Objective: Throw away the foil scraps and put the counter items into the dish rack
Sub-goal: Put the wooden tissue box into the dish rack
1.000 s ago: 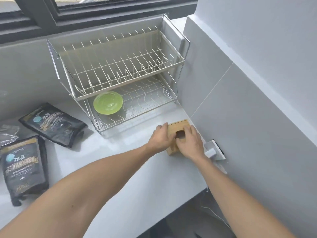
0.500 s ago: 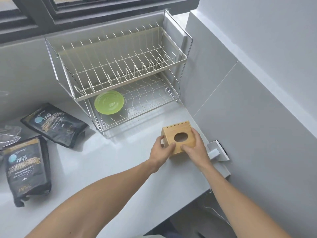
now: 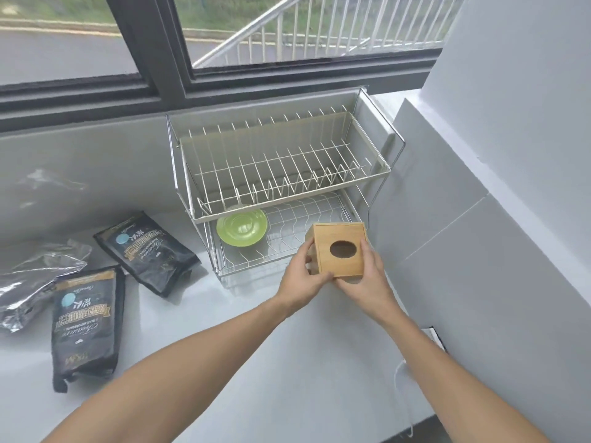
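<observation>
Both hands hold a square wooden box [image 3: 339, 252] with an oval hole in its face, lifted off the counter in front of the lower shelf of the two-tier wire dish rack [image 3: 281, 174]. My left hand [image 3: 302, 271] grips its left side and my right hand [image 3: 367, 276] its right and bottom edge. A green plate [image 3: 241, 231] lies on the rack's lower shelf at the left. Crumpled silver foil [image 3: 35, 276] lies at the far left of the counter.
Two black printed pouches [image 3: 147, 251] [image 3: 84, 324] lie flat on the white counter [image 3: 256, 362] left of the rack. A grey wall closes the right side, with a white socket [image 3: 433, 335] and cord low on it. A window runs behind the rack.
The wooden box has been picked up from the counter corner by the wall and carried up toward the rack's lower shelf. The view has tilted upward, showing the window.
</observation>
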